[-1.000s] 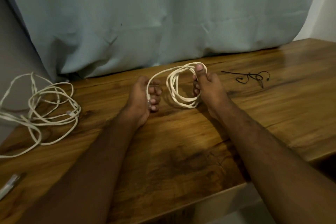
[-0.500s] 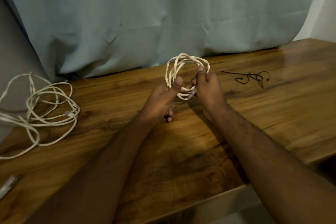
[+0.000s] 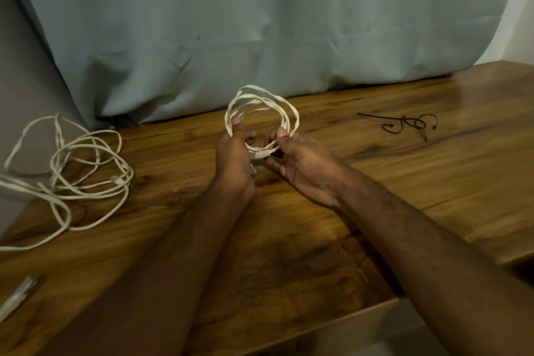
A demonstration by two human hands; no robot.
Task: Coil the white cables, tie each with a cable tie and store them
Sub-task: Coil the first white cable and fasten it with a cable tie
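- Left hand (image 3: 234,153): grips coil (image 3: 261,104) at its left side, thumb over strands.
- Right hand (image 3: 303,165): pinches coil's lower right.
- Coil: held above surface (image 3: 318,254), centre.
- Loose cable (image 3: 86,170): surface, far left.
- Black ties (image 3: 404,124): right.

coiled white cable (image 3: 261,113): round loops, held upright above tabletop | loose white cable (image 3: 86,170): tangled, far left | black cable ties (image 3: 404,124): right

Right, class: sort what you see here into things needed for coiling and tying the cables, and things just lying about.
Needed:
coil, held by left hand and right hand
loose cable on the table
black ties

Lying about:
curtain
pale object at the table's near left edge; cannot tell what it is
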